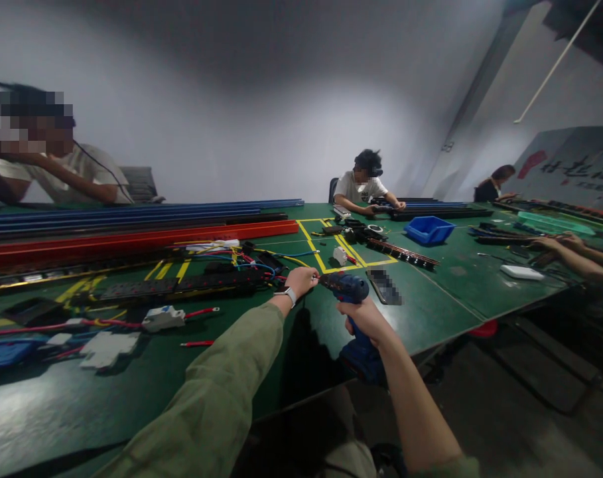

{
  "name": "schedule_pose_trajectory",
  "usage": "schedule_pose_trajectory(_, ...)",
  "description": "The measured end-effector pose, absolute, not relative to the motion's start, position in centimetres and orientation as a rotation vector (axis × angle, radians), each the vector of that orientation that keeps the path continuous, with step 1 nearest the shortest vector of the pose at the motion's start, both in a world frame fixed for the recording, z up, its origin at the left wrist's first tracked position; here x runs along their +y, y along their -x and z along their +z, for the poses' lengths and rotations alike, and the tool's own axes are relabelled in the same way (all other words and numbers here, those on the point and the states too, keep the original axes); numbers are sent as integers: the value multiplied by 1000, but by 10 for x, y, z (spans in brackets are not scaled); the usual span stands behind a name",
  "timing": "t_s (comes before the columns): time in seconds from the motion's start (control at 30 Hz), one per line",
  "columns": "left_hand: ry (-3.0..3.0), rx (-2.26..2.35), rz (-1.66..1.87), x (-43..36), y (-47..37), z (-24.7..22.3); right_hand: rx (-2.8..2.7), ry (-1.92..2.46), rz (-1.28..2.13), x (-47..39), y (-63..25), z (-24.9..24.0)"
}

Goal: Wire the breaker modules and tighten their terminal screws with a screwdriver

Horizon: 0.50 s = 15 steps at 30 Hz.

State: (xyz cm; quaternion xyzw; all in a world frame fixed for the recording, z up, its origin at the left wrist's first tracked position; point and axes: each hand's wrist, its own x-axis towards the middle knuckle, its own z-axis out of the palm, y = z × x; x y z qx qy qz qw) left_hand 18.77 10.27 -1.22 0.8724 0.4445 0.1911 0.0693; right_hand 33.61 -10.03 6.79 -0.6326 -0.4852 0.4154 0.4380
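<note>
My right hand (365, 317) is wrapped round the handle of a blue cordless drill (348, 285), whose tip points left. At the drill's tip, my left hand (302, 281) has its fingers pinched together; what they hold is too small to make out. Left of my left hand lies a long black strip (182, 284) with coloured wires about it. A phone (385, 286) lies flat just right of the drill. Nearer the left edge are a white breaker (162, 318) with a red cable and a second white part (109, 348).
Long red rails (221, 234) and blue rails (182, 211) lie at the back left. A blue bin (429, 230), a white box (521, 272) and a copper-coloured strip (405, 253) are to the right. Several people sit round the green table (430, 318); another person's hands reach in at right.
</note>
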Motion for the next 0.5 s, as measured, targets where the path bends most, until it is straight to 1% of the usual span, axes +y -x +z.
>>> schedule_pose_trajectory(0.5,-2624,1356,556,99,-189,-8,-1163,1563,1069,-103,-334,74)
